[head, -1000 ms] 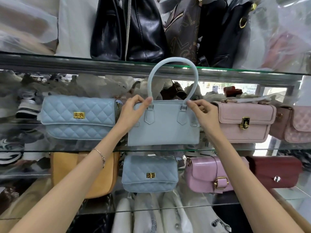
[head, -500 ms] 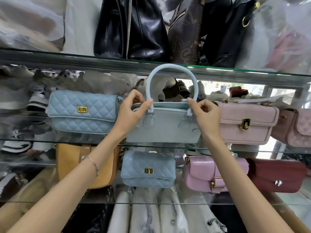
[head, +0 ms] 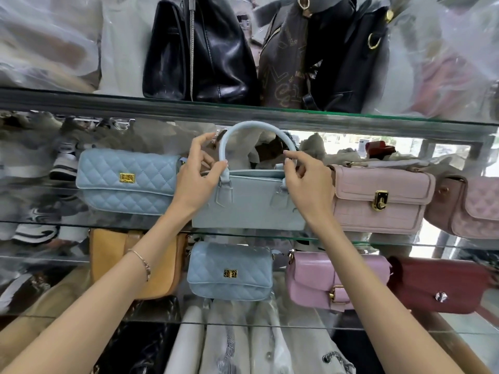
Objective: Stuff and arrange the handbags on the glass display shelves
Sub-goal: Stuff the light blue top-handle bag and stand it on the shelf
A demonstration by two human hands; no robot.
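A plain light blue handbag (head: 251, 206) with an arched handle stands upright on the middle glass shelf (head: 405, 242). My left hand (head: 197, 176) pinches the left foot of the handle between thumb and forefinger. My right hand (head: 305, 179) pinches the right side of the handle just above the bag's top. A quilted light blue bag (head: 127, 182) stands to its left and a pale pink bag with a gold clasp (head: 380, 198) to its right. The handle's top reaches close under the upper shelf (head: 108, 103).
Black and brown bags (head: 199, 49) fill the upper shelf. The lower shelf carries a tan bag (head: 108, 255), a small quilted blue bag (head: 229, 271), a pink bag (head: 334, 279) and a dark red bag (head: 437, 284). Folded clothes lie below. A quilted pink bag (head: 475, 209) sits far right.
Both hands have slid from the bag's top corners onto the handle, my right hand climbing higher along it. The bag stays on the shelf.
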